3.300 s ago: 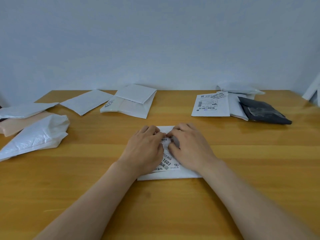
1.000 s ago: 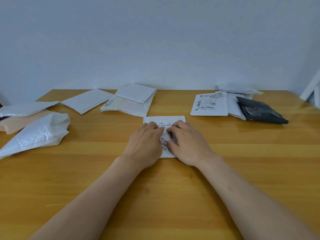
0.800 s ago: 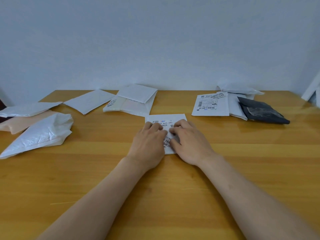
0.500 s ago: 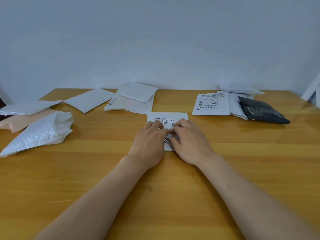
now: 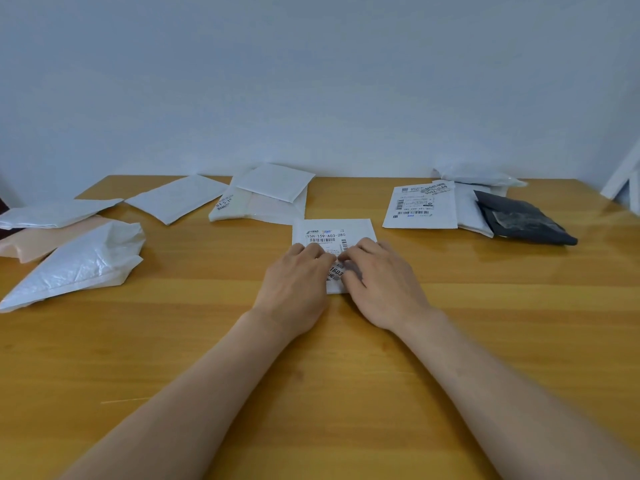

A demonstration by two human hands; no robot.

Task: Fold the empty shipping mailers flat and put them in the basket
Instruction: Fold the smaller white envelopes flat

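Left hand (image 5: pixel 298 285) and right hand (image 5: pixel 381 285) side by side, palms down, bent fingertips pressing the labelled white mailer (image 5: pixel 332 230) onto the wooden table (image 5: pixel 485 323), probably to set a crease. Crumpled white mailer (image 5: pixel 79 265) well off left, black mailer (image 5: pixel 519 220) far right; plain white wall (image 5: pixel 311 81) behind, no basket in view

1. The light is bright, soft and even; the pale wall (image 5: pixel 311 81) shows no hot spots.
2. A broad sheen lies on the wooden table (image 5: pixel 602 223) at the far right, washing out the grain there.
3. Shadows are faint and short, just under the left hand (image 5: pixel 294 285), the right hand (image 5: pixel 381 282) and the mailer edges.
4. The centre is sharp and the label (image 5: pixel 325 236) print is legible.
5. The near forearms (image 5: pixel 207 393) look slightly smeared and are stretched wide by the lens.
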